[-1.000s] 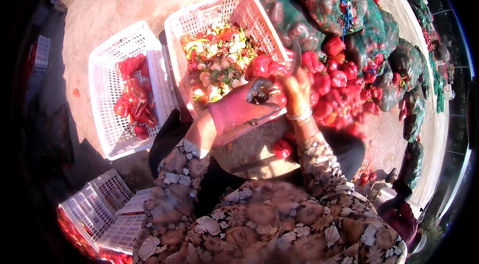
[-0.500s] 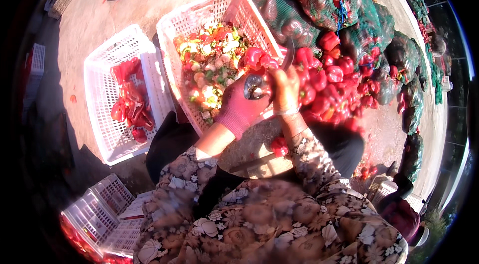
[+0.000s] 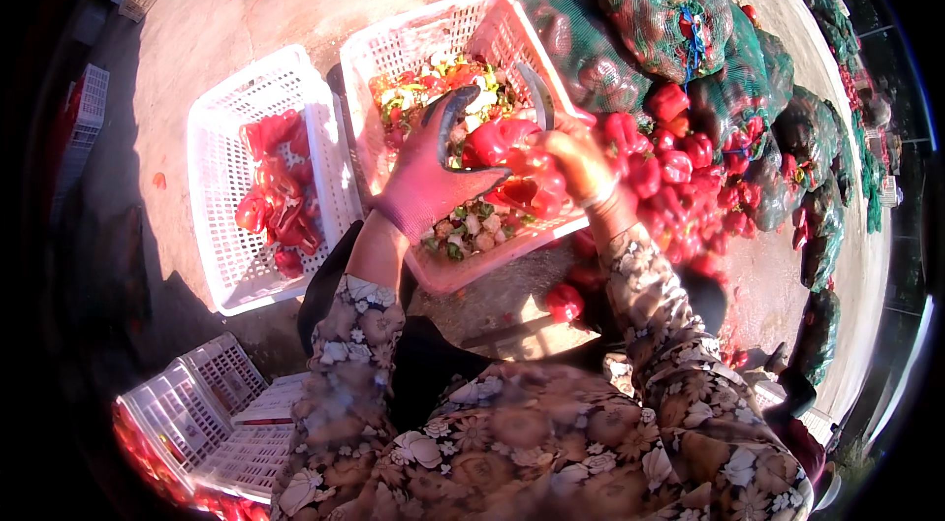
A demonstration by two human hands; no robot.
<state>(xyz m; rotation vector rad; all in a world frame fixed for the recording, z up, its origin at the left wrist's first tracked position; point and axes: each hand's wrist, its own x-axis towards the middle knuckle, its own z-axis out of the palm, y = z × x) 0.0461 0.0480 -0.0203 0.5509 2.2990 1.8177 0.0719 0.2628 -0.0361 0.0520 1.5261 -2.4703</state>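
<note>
My left hand [image 3: 433, 172], in a pink glove with dark fingertips, is open above the pink crate [image 3: 448, 280], fingers and thumb spread apart. Just to its right are red bell pepper pieces [image 3: 517, 162], beside my right hand; whether the left thumb touches them I cannot tell. My right hand [image 3: 583, 162] is closed round a knife whose curved blade [image 3: 539, 93] points up and away; its handle is hidden in the fist. Pepper cores and trimmings [image 3: 472, 226] lie in the pink crate below.
A white crate [image 3: 212, 226] with red pepper pieces [image 3: 271, 191] stands at the left. Loose red peppers [image 3: 674, 167] are heaped on the right, against green mesh sacks [image 3: 660, 9] of peppers. One pepper [image 3: 564, 303] lies near my legs. More crates [image 3: 221, 373] stand at the lower left.
My left hand has moved left, away from my right hand, and its fingers have spread. More red pepper shows between the hands. The whole view has shifted slightly.
</note>
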